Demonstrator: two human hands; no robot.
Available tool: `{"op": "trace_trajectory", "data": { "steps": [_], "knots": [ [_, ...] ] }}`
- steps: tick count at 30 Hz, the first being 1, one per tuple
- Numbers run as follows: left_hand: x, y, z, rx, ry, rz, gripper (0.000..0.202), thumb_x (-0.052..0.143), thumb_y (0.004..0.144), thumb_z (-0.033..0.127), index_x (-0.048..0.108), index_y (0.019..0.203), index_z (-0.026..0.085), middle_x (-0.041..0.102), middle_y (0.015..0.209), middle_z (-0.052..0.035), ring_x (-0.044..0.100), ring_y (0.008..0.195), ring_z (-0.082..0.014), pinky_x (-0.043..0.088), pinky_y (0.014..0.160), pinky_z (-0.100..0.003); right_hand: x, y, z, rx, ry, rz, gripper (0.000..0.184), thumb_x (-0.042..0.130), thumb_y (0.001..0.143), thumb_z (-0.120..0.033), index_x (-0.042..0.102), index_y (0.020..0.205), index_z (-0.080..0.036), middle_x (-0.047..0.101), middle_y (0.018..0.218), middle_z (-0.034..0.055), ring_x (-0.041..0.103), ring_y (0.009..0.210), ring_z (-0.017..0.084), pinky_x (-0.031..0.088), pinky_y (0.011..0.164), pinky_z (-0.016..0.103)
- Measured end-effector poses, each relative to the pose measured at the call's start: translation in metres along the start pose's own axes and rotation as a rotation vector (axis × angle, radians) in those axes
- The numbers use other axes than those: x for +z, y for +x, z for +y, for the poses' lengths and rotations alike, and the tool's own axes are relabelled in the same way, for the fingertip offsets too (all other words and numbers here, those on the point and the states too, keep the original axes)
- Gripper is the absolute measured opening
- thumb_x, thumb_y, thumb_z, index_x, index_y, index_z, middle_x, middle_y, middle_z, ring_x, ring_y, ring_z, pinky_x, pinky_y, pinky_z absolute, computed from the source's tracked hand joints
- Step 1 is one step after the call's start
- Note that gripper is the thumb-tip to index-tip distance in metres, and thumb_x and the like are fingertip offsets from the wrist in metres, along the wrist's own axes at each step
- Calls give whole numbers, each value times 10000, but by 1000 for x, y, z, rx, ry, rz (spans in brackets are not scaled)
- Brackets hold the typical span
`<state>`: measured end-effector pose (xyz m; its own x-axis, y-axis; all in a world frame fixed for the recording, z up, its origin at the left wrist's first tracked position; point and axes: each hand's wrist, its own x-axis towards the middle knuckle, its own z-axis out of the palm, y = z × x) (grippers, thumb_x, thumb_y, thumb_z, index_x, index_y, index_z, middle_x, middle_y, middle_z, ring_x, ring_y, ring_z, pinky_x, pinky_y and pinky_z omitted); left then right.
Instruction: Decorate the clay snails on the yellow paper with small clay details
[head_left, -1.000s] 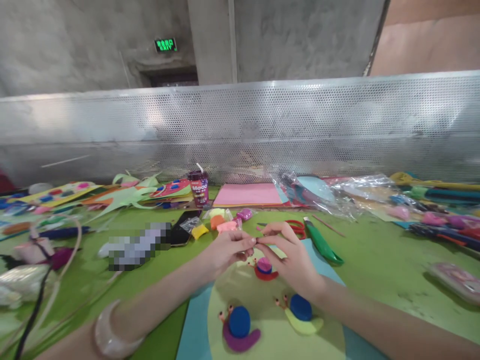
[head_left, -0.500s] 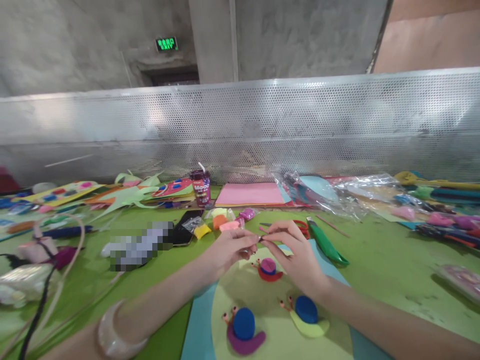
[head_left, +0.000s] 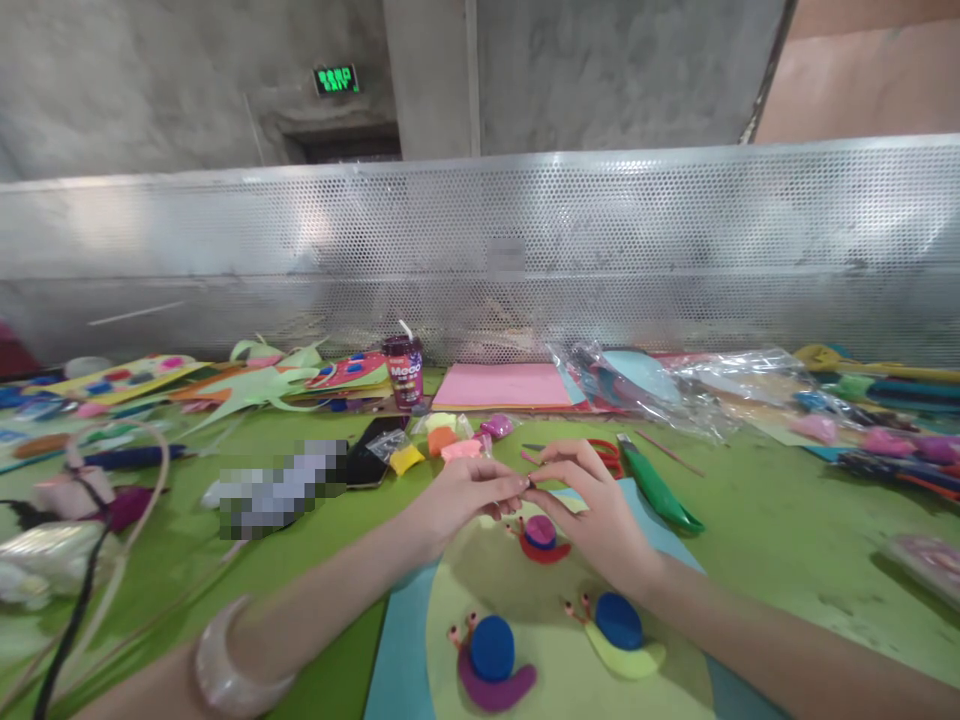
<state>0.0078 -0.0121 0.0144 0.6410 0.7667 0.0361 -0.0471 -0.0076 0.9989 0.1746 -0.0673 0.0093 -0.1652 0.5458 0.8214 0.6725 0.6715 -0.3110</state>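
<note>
My left hand (head_left: 457, 500) and my right hand (head_left: 592, 505) meet fingertip to fingertip above a pale green paper circle (head_left: 540, 600). Both pinch a tiny piece of something I cannot make out. Just below the fingers sits a clay snail with a red body and pink-purple shell (head_left: 541, 538). Nearer me on the circle lie a purple snail with a blue shell (head_left: 491, 660) and a yellow-green snail with a blue shell (head_left: 619, 632). A pale bangle (head_left: 225, 660) circles my left wrist.
Small clay lumps (head_left: 442, 445), a black phone (head_left: 371, 462), a purple drink cup (head_left: 405, 372), pink paper (head_left: 502, 385), red scissors (head_left: 604, 455) and a green cutter (head_left: 656, 490) lie beyond my hands. Plastic bags (head_left: 675, 385) and craft clutter line both sides. A perforated metal barrier (head_left: 480, 260) backs the green table (head_left: 787, 520).
The view has shifted slightly. My hands stay pinched together over the red snail, the fingers working a little at the tiny piece.
</note>
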Motion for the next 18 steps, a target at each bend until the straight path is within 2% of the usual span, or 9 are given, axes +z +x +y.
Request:
{"op": "trace_trajectory", "data": {
  "steps": [6, 14, 18],
  "knots": [
    [-1, -1, 3, 42, 204, -16, 277, 635, 694, 405, 663, 688, 130, 610, 638, -30, 492, 597, -116, 384, 611, -239, 1, 0, 4, -34, -2, -40, 30, 584, 803, -215, 585, 773, -208, 517, 921, 70, 546, 902, 202, 485, 762, 346],
    [-1, -1, 4, 64, 312, -31, 250, 617, 717, 377, 655, 661, 136, 608, 604, -19, 501, 589, -117, 381, 580, -224, -1, 0, 8, -62, -6, -82, 49, 580, 806, -203, 560, 761, -207, 506, 945, 74, 551, 888, 204, 489, 754, 361],
    [0, -2, 5, 62, 270, -23, 245, 587, 738, 355, 633, 634, 138, 600, 590, -15, 498, 580, -113, 392, 595, -226, 0, -1, 8, -49, -3, -83, 26, 603, 792, -213, 589, 804, -196, 514, 937, 79, 547, 901, 210, 483, 776, 362]
  ]
}}
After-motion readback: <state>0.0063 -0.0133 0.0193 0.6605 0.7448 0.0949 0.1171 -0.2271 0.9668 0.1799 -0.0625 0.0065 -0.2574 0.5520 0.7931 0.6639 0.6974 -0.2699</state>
